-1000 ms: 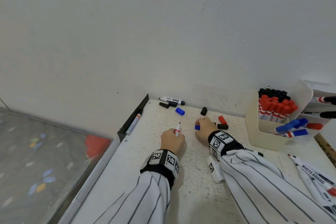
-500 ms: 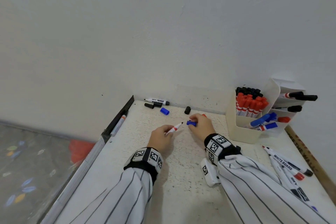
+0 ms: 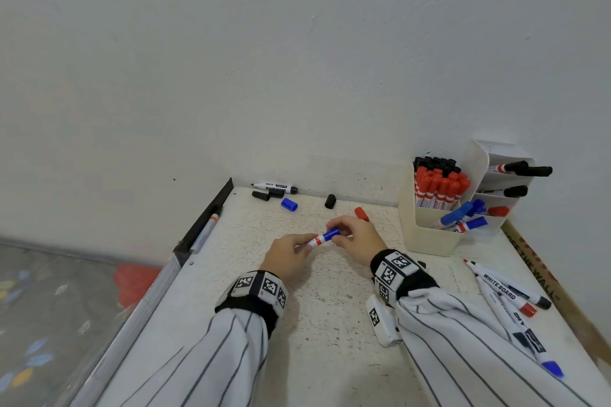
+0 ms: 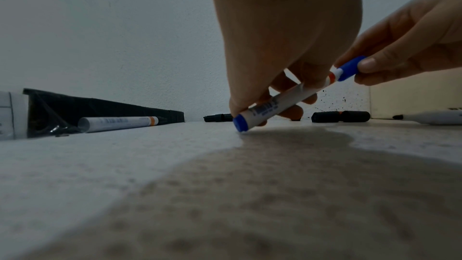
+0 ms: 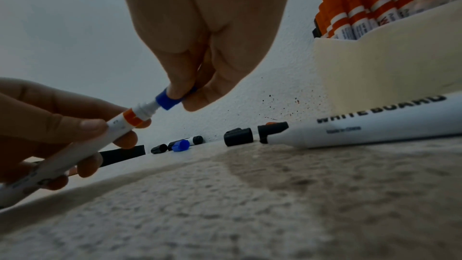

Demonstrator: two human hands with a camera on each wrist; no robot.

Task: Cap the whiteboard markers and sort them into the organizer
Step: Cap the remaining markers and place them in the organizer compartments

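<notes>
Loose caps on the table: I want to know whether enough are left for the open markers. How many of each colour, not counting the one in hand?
Black caps: 4
Blue cap: 1
Red cap: 1
Total: 6

sleeves (image 3: 205, 353): white, thin dark vertical pinstripes, both arms | cuffs: black bands at both wrists | wristbands (image 3: 261, 286): white blocks with black square-patterned markers | hands: bare, ungloved
</notes>
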